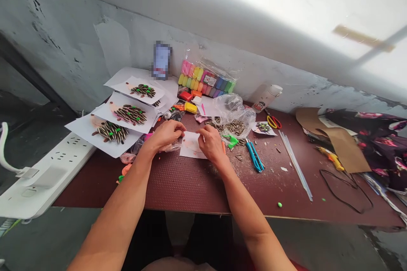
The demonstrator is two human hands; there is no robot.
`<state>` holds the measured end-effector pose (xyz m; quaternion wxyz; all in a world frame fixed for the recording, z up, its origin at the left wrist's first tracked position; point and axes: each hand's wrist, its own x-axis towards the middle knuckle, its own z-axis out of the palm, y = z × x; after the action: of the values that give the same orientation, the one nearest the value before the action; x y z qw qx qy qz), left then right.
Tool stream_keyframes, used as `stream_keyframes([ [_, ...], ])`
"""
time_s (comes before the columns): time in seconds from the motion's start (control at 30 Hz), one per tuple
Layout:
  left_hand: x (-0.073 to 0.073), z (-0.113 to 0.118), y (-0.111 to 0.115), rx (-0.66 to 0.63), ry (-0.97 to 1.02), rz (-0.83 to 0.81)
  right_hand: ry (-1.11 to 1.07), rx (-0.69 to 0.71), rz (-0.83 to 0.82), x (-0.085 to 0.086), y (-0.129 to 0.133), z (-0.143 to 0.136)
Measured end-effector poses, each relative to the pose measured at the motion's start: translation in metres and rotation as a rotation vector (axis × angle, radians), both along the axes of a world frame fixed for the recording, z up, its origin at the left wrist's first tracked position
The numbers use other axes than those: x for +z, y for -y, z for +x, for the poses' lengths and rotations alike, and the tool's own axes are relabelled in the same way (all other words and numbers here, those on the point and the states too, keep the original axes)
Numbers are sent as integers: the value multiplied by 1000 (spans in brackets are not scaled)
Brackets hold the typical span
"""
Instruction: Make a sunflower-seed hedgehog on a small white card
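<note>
A small white paper card (188, 151) with a pale peach shape on it lies on the table between my hands. At the card's upper left corner, my left hand (167, 134) has its thumb and fingers drawn together; whether they grip the paper is unclear. My right hand (211, 142) is over the card's right side with its fingertips pinched, and anything between them is too small to make out. Sunflower seeds (235, 128) are heaped just beyond my right hand, beside a lump of green clay (231, 140). Clear plastic wrapping (173, 145) lies under my left hand.
Hedgehog pictures made with seeds (127, 115) are stacked at left, above a white power strip (47, 173). A pack of coloured clay (206, 80) leans on the wall. Rightward lie a blue utility knife (254, 157), scissors (274, 121), glue sticks (295, 165) and a glue gun (332, 159).
</note>
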<state>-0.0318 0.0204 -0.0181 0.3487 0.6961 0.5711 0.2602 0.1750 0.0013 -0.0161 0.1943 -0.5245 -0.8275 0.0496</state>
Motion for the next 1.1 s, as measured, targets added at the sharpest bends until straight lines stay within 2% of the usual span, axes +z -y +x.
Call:
stream_keyframes([
  [0.1,3,1,0,67,57,23,-35,-40,48,-1,-4,7],
  [0.23,4,1,-4,277,26,146,-52,-62,79,-4,-8,12],
  [0.3,1,0,-7,340,16,214,-38,-75,76,-5,-9,13],
  [0.47,-10,-1,-10,308,-80,328,-3,-108,82,-7,-10,13],
  [0.73,-15,0,-6,309,-276,339,33,-117,12,-2,-4,8],
  [0.93,-9,0,-9,367,-34,414,-65,-81,-16,-4,-2,5],
  [1.1,-3,5,-7,332,178,403,-428,-35,-127,-10,-6,-3],
])
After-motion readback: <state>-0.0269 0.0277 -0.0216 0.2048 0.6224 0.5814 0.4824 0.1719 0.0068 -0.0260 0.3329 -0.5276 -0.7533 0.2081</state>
